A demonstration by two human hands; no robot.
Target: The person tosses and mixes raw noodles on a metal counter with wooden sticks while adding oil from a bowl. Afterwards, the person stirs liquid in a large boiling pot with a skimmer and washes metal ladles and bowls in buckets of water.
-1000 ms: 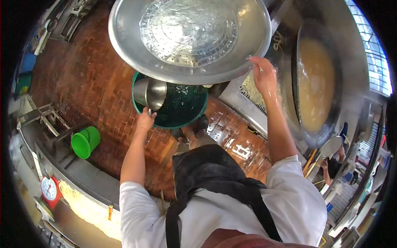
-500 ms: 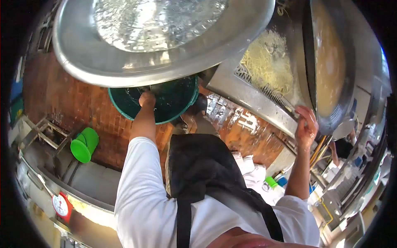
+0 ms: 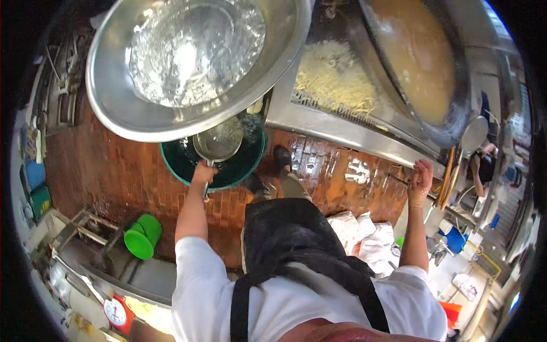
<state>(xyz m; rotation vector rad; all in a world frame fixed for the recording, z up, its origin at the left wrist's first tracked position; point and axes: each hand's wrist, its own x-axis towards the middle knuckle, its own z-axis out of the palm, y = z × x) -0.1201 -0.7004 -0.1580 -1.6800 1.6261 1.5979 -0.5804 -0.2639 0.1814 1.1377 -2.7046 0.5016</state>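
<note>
My left hand (image 3: 203,172) is closed around the handle of a round metal strainer (image 3: 218,142). The strainer's bowl looks wet and hangs over a dark green tub (image 3: 260,154) on the floor. Above it, a large steel bowl (image 3: 114,117) of rippling water hides part of the tub. My right hand (image 3: 420,175) is beside the front edge of the steel cooking counter (image 3: 336,134), fingers loosely bent and apart, with nothing in them. Pale noodles (image 3: 336,80) lie on a slotted part of that counter. Beyond them, a big wok (image 3: 424,51) contains cloudy brown liquid.
Wooden-handled tools (image 3: 448,176) and a ladle (image 3: 474,135) stand right of my right hand. White sacks (image 3: 364,239) lie on the wet brick floor (image 3: 114,165). At left are a bright green bucket (image 3: 141,239) and a red scale (image 3: 118,313). Another person (image 3: 483,171) is at far right.
The strainer's bowl, hidden before, now shows above the tub in my left hand. My right hand appears lower beside the counter. The whole view has shifted, showing more of the steel bowl.
</note>
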